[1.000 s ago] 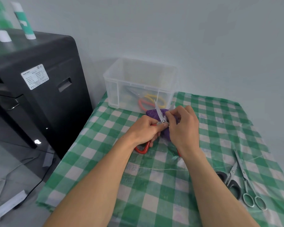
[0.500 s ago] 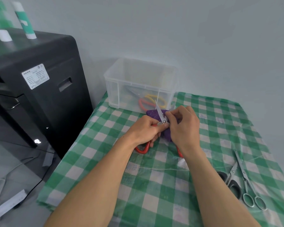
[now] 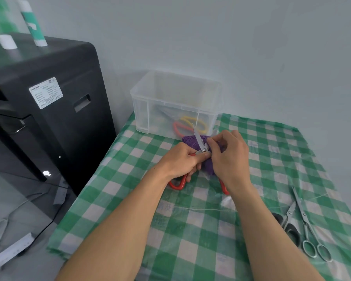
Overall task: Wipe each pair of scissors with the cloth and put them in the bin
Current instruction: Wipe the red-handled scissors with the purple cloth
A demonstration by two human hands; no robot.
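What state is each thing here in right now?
Red-handled scissors: opened wide, gripped by left hand.
Purple cloth: bunched, pinched against the blade by right hand.
Clear bin: lidless, holding coloured-handled scissors.
Black-handled scissors: shut, lying on tablecloth.
Steel scissors: shut, lying on tablecloth.

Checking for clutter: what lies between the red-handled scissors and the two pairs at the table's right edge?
Head view: only bare checked tablecloth, partly hidden by the right forearm.
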